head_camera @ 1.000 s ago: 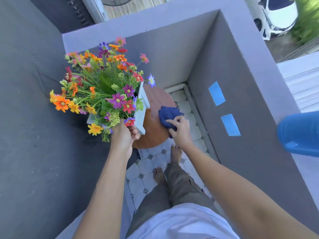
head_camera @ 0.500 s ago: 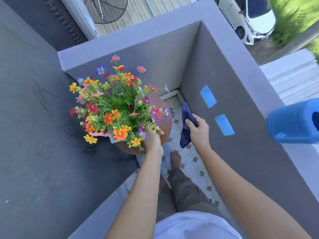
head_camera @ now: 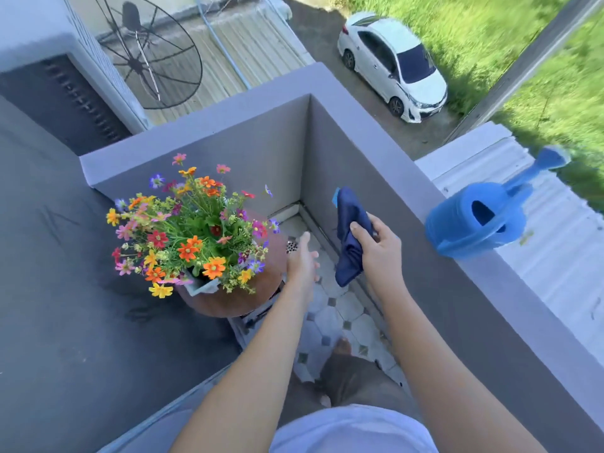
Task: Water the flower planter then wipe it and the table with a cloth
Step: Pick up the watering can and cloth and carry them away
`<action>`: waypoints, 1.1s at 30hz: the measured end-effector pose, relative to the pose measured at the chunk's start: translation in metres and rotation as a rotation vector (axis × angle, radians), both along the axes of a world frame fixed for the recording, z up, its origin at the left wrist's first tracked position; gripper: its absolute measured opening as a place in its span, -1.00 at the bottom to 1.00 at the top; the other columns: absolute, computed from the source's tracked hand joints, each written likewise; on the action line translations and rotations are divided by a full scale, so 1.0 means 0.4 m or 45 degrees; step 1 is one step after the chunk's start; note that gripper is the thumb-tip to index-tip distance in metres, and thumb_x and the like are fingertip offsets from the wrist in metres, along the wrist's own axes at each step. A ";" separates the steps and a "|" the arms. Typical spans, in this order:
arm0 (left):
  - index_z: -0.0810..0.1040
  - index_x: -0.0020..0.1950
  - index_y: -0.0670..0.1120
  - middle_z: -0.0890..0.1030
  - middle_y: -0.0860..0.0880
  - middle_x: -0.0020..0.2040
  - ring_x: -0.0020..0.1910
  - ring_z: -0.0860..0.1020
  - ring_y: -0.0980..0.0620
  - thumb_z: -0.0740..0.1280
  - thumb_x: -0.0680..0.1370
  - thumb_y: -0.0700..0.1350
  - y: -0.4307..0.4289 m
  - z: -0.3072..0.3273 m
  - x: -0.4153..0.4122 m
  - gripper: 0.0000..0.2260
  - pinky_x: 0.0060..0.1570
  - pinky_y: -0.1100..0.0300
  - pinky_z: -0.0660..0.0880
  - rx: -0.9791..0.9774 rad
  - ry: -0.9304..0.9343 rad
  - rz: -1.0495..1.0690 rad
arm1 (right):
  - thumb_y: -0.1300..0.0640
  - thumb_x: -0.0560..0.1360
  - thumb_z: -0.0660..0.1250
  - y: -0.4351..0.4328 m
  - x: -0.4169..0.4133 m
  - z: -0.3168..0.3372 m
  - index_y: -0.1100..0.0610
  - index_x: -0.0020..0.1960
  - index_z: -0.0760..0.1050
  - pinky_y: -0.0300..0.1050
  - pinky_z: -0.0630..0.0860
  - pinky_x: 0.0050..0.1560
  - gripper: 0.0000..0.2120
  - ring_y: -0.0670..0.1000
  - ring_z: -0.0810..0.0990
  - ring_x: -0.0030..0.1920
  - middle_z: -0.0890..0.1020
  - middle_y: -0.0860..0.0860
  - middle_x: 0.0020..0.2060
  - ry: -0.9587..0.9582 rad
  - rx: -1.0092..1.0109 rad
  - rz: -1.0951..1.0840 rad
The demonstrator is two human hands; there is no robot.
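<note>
Lifted clear of the planter since half a second ago: left hand [head_camera: 302, 263], then resting at the flowers' edge, now open and empty, fingers spread loosely, hovering just beside the table's right rim. Raised higher too, and further from the table than a second ago, when pressed on the tabletop: right hand [head_camera: 380, 253], clenched around the dark blue cloth [head_camera: 349, 237], with the cloth's lower end dangling below the fist and its upper end poking up above the thumb.

Placed relative to the table [head_camera: 228, 302], a small round brown one: flower planter [head_camera: 200, 285] standing on top, only a pale corner of the box showing under a thick mass of orange, yellow, pink, red and purple flowers [head_camera: 192, 230] that overhangs the table's left and far edges. To the right of the table, above the pale tiled floor [head_camera: 340, 308], both hands, well apart from each other. Further right again, beyond the cloth, the grey balcony wall [head_camera: 376, 158], and on its flat top a blue watering can [head_camera: 480, 220], spout pointing away to the upper right, somewhat blurred. Near side of the table, lower down: a bare foot [head_camera: 341, 348] on the tiles, grey trouser leg behind. Far beyond the wall: a white car [head_camera: 392, 65] on the ground below, and a satellite dish [head_camera: 147, 50] up and left of the table.
</note>
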State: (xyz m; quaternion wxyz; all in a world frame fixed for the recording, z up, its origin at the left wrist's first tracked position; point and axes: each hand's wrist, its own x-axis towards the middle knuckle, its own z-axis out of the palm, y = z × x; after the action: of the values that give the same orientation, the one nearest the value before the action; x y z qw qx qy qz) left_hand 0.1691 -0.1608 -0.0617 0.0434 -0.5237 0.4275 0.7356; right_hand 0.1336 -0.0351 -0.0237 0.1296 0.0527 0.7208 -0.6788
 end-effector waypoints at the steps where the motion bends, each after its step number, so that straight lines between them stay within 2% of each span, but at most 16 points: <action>1: 0.45 -0.15 0.00 0.53 -0.03 -0.18 -0.47 0.36 0.05 0.25 0.54 0.16 0.021 0.030 -0.019 -0.76 -0.49 0.24 0.24 -0.053 0.038 -0.039 | 0.14 0.55 0.37 0.021 -0.009 0.030 -0.12 0.12 0.68 -0.30 0.60 -0.12 -0.77 -0.18 0.69 -0.10 0.76 -0.16 -0.06 0.026 -0.013 -0.024; 3: 0.46 -0.16 -0.01 0.55 -0.03 -0.20 -0.51 0.33 0.07 0.25 0.54 0.11 0.063 0.101 -0.062 -0.79 -0.52 0.25 0.23 -0.149 0.176 -0.024 | 0.11 0.54 0.39 0.078 -0.032 0.097 -0.16 0.09 0.68 -0.20 0.64 -0.05 -0.78 -0.13 0.71 -0.06 0.76 -0.13 -0.04 0.084 -0.062 -0.083; 5: 0.50 -0.12 -0.03 0.53 0.01 -0.27 -0.55 0.32 0.11 0.26 0.51 0.09 0.121 0.183 -0.107 -0.79 -0.58 0.26 0.22 -0.163 0.335 -0.021 | 0.05 0.51 0.41 0.151 -0.060 0.179 -0.17 -0.01 0.69 -0.17 0.62 -0.08 -0.85 -0.11 0.69 -0.12 0.75 -0.13 -0.12 0.160 -0.103 -0.128; 8: 0.57 -0.10 -0.05 0.52 0.07 -0.39 -0.55 0.33 0.12 0.28 0.42 0.11 0.247 0.312 -0.174 -0.74 -0.61 0.27 0.22 -0.099 0.518 -0.117 | 0.00 0.49 0.41 0.291 -0.107 0.296 -0.12 0.00 0.69 -0.22 0.58 -0.13 -0.88 -0.10 0.65 -0.15 0.72 -0.12 -0.16 0.275 -0.193 -0.251; 12: 0.57 -0.13 -0.08 0.50 0.07 -0.43 -0.56 0.32 0.08 0.30 0.35 0.04 0.458 0.434 -0.271 -0.77 -0.59 0.30 0.21 0.031 0.659 -0.258 | 0.05 0.55 0.40 0.489 -0.167 0.404 0.01 0.02 0.68 -0.08 0.56 -0.10 -0.89 0.03 0.62 -0.09 0.68 0.03 -0.11 0.336 -0.323 -0.407; 15: 0.54 -0.11 -0.14 0.43 0.04 -0.47 -0.59 0.27 0.08 0.30 0.47 0.02 0.628 0.437 -0.309 -0.78 -0.58 0.27 0.19 0.210 0.618 -0.258 | 0.09 0.56 0.38 0.640 -0.192 0.430 -0.04 -0.08 0.70 -0.07 0.53 -0.09 -0.87 0.04 0.60 -0.11 0.66 0.03 -0.15 0.324 -0.329 -0.544; 18: 0.56 -0.17 -0.16 0.39 0.04 -0.49 -0.61 0.24 0.09 0.33 0.51 0.09 0.758 0.395 -0.326 -0.69 -0.65 0.28 0.21 0.412 0.527 -0.151 | 0.10 0.59 0.36 0.789 -0.201 0.426 -0.04 0.01 0.71 -0.08 0.57 -0.08 -0.85 0.01 0.66 -0.09 0.71 0.02 -0.10 0.239 -0.373 -0.616; 21: 0.50 -0.19 -0.16 0.36 0.02 -0.43 -0.60 0.22 0.10 0.34 0.51 0.10 0.799 0.340 -0.345 -0.68 -0.64 0.27 0.22 0.538 0.453 0.037 | 0.10 0.61 0.34 0.861 -0.202 0.401 -0.03 0.11 0.71 -0.13 0.63 -0.10 -0.82 -0.01 0.71 -0.05 0.75 0.01 -0.03 0.129 -0.434 -0.630; 24: 0.38 -0.18 -0.11 0.32 0.02 -0.43 -0.56 0.23 0.09 0.35 0.53 0.09 0.832 0.305 -0.369 -0.69 -0.58 0.25 0.25 0.516 0.418 0.196 | 0.11 0.62 0.34 0.904 -0.208 0.381 -0.04 0.08 0.72 -0.19 0.65 -0.12 -0.81 -0.04 0.72 -0.04 0.75 -0.03 -0.05 0.054 -0.498 -0.622; 26: 0.43 -0.07 -0.11 0.41 0.01 -0.38 -0.53 0.27 0.09 0.37 0.52 0.12 0.840 0.294 -0.380 -0.69 -0.56 0.25 0.27 0.443 0.389 0.191 | 0.11 0.61 0.34 0.911 -0.209 0.368 -0.04 0.07 0.72 -0.20 0.64 -0.13 -0.82 -0.04 0.71 -0.04 0.75 0.00 -0.04 0.004 -0.521 -0.599; 29: 0.51 0.03 -0.09 0.57 0.00 -0.18 -0.49 0.34 0.10 0.36 0.52 0.16 0.845 0.286 -0.388 -0.67 -0.57 0.25 0.27 0.301 0.331 0.107 | 0.11 0.61 0.35 0.913 -0.205 0.355 -0.03 0.07 0.72 -0.21 0.64 -0.16 -0.83 -0.04 0.72 -0.06 0.75 0.01 -0.05 -0.047 -0.560 -0.530; 33: 0.52 0.03 -0.11 0.56 0.02 -0.09 -0.43 0.32 0.09 0.31 0.57 0.13 0.845 0.275 -0.388 -0.71 -0.61 0.28 0.29 0.261 0.336 0.135 | 0.11 0.62 0.35 0.906 -0.200 0.343 -0.02 0.07 0.72 -0.20 0.64 -0.14 -0.83 -0.03 0.72 -0.05 0.76 0.03 -0.03 -0.083 -0.560 -0.454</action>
State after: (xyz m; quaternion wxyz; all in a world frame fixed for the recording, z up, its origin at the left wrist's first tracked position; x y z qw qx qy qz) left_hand 0.0140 0.1772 0.0485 0.0014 -0.4373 0.3241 0.8389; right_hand 0.0535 0.3273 0.1136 0.0396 0.1713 0.5311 -0.8289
